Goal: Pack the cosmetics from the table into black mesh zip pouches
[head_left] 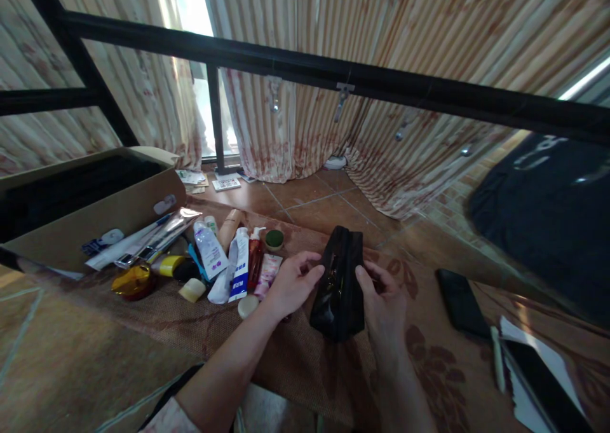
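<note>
A glossy black pouch [339,287] stands on the brown patterned cloth in front of me. My left hand [298,283] pinches its left side near the upper edge, thumb and forefinger together. On the opposite side my right hand [384,293] grips the edge, with its fingers curled behind and partly hidden. Left of the pouch lie a pink tube [268,275], an amber pump bottle [255,258], a white and blue tube [239,264] and a lilac tube [210,250]. A round pale lid [248,306] rests near my left wrist.
A cardboard box [95,229] with dark contents stands at the left. Beside it lie an amber jar [133,281] and a yellow and black container [170,266]. At right are a black phone [462,302], papers and a dark device [543,382]. A black metal rail [305,63] crosses ahead.
</note>
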A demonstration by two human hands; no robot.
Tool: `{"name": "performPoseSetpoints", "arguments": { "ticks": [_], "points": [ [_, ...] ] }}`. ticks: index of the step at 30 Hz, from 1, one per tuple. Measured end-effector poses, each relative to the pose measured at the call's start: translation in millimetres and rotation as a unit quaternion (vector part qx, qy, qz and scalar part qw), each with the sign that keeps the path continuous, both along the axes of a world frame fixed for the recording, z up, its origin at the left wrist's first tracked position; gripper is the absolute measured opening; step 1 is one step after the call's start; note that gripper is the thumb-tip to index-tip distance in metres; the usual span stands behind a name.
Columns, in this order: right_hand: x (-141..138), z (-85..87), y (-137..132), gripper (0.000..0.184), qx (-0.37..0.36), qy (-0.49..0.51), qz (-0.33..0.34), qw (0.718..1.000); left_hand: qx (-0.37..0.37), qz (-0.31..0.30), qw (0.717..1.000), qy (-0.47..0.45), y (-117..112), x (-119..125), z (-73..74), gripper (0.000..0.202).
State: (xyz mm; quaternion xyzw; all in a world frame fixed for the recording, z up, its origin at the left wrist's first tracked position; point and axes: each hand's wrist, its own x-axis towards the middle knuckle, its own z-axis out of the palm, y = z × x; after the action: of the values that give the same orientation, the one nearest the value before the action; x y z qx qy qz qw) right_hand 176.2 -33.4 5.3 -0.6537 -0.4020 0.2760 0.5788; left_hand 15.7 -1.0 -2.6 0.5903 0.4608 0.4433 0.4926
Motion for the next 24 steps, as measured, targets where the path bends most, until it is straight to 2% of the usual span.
{"name": "performPoseSetpoints", "arguments": {
  "ticks": [5,12,16,24],
  "points": [
    [-1.8,0.1,1.1,0.047,0.009,0.038,-0.002,0.999,-0.025,0.010,1.000,-0.010,-1.3,-0.4,4.6,0.028],
    [-4.4,5.2,0.7,0.043,0.017,0.081,-0.027,0.996,-0.054,0.012,0.997,-0.048,-1.4,2.4,8.9,0.025],
    [-2.1,2.2,1.7,0.043,0.019,0.116,-0.028,0.993,-0.049,0.009,0.997,-0.055,-1.2,3.8,7.9,0.025],
    [2.8,-6.4,4.0,0.040,-0.001,0.110,-0.019,0.994,-0.013,-0.006,0.999,-0.048,0.4,6.4,4.4,0.027]
  ]
}}
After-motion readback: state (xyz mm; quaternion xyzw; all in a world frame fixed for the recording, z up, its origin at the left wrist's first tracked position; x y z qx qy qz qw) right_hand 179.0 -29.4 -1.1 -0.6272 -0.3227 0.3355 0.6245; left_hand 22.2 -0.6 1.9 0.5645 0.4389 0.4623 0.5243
